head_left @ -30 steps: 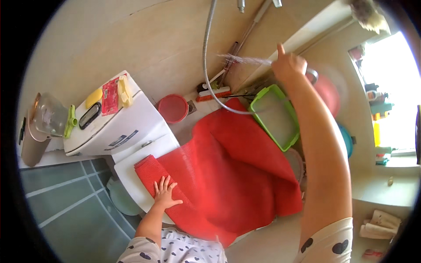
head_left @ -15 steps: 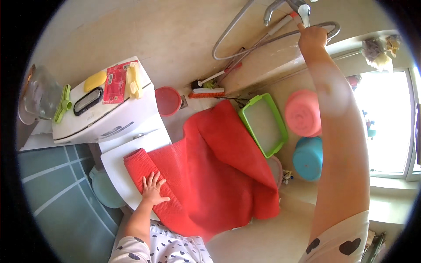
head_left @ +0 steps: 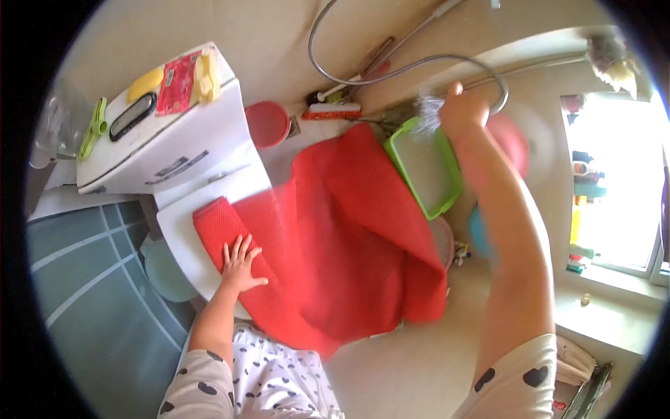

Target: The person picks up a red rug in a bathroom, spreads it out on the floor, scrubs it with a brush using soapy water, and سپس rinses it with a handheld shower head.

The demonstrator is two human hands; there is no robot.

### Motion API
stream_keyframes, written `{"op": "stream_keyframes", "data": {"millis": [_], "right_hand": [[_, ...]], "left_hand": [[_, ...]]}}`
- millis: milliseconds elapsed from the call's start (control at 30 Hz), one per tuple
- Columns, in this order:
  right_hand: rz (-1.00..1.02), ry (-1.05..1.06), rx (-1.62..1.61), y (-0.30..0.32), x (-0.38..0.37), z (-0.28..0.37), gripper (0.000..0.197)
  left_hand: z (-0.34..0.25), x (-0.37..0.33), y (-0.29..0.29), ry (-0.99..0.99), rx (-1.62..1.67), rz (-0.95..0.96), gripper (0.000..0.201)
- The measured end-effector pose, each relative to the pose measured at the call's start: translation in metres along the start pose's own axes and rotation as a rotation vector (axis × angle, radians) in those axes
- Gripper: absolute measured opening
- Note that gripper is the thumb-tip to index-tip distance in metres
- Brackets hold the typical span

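A large red mat (head_left: 363, 237) with a textured side drapes from the white toilet lid (head_left: 178, 230) down over the floor, its near-left edge rolled or folded over. My left hand (head_left: 241, 269) lies on that folded edge, fingers spread and flat. Over the far right side, my right hand (head_left: 464, 112) is closed round a hand shower whose head is mostly hidden by the fingers. Its grey hose (head_left: 405, 71) loops behind the hand. A spray of water (head_left: 429, 115) comes out to the left, above a green-rimmed basin (head_left: 457, 185).
On the white cistern (head_left: 195, 133) lie a green brush (head_left: 94, 129), yellow soap (head_left: 145, 84) and a red packet (head_left: 177, 84). A red bucket (head_left: 267, 124) and an orange-bristled broom (head_left: 332, 112) stand by the wall. Pink (head_left: 511, 143) and blue basins are partly behind my right arm, near the bright window (head_left: 621, 188).
My right hand has brought the hand shower down and left from beside the wall tap, and water now sprays from it. My left hand stays on the mat; the view has shifted slightly.
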State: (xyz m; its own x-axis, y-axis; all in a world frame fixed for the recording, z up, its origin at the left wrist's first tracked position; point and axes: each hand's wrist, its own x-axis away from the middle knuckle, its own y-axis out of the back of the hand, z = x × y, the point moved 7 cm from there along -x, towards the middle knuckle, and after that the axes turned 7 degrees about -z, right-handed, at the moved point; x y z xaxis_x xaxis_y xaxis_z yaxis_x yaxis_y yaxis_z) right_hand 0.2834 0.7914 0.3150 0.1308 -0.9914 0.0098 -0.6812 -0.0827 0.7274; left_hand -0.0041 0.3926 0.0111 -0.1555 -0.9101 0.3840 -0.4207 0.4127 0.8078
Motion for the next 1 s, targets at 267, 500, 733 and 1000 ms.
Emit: {"op": "stream_keyframes", "data": {"millis": [267, 500, 733, 1000], "right_hand": [[0.669, -0.059, -0.567, -0.170, 0.272, 0.141, 0.038], [0.859, -0.517, -1.038, -0.216, 0.427, 0.236, 0.045], [0.765, -0.709, -1.295, -0.222, 0.415, 0.271, 0.044], [0.635, -0.492, -1.328, -0.208, 0.411, 0.297, 0.038]], "left_hand": [[-0.004, -0.004, 0.002, -0.051, -0.068, -0.038, 0.092], [-0.004, -0.014, -0.019, -0.030, -0.196, -0.033, 0.093], [0.014, -0.022, -0.040, -0.055, -0.310, -0.079, 0.098], [0.030, -0.027, -0.044, -0.094, -0.363, -0.115, 0.099]]}}
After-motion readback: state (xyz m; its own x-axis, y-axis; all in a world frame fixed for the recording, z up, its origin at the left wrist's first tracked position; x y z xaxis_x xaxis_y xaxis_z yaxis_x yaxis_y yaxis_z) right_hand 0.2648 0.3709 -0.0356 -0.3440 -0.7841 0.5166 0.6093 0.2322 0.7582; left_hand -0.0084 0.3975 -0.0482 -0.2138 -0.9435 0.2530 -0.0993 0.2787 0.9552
